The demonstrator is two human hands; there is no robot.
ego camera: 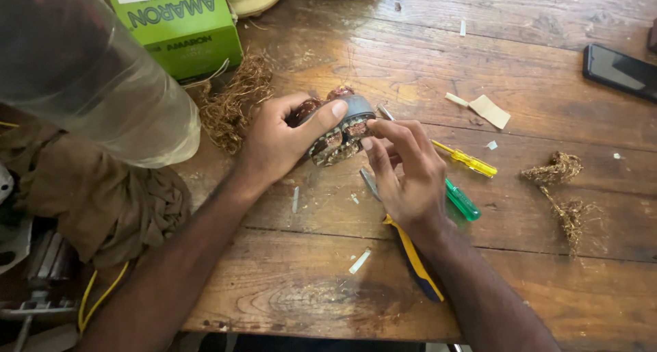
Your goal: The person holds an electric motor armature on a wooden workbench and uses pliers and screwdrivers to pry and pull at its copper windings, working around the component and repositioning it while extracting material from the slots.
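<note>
Head view, looking down at a worn wooden table (547, 85). At the centre I hold a small motor core (342, 129), a grey metal ring packed with copper wire windings, lifted just off the table near its middle. My left hand (280, 143) is clamped around its left side, thumb pressed along the top of the ring. My right hand (407, 171) comes in from the other side, its fingertips pinched together on the lower edge of the core, on the windings there; I cannot tell whether they grip a strand of wire.

Some windings sit in the core, reddish-brown and shiny, so in my judgement the stripping is only partly done. Loose tangles of pulled copper wire (233, 102) lie just left of my left hand, and a second clump of wire (561, 181) lies well apart on the right, which suggests a good share is already out.

Just beside my right hand lie a yellow screwdriver (469, 160) and a green screwdriver (462, 200). Under my right wrist is a pair of pliers (414, 259) with blue and yellow handles. Scraps of paper (489, 110) are scattered about. A green cardboard box (181, 23) stands at the top left, a clear plastic bag (89, 78) beside it, and a dark phone (619, 71) rests at the far right edge.
</note>
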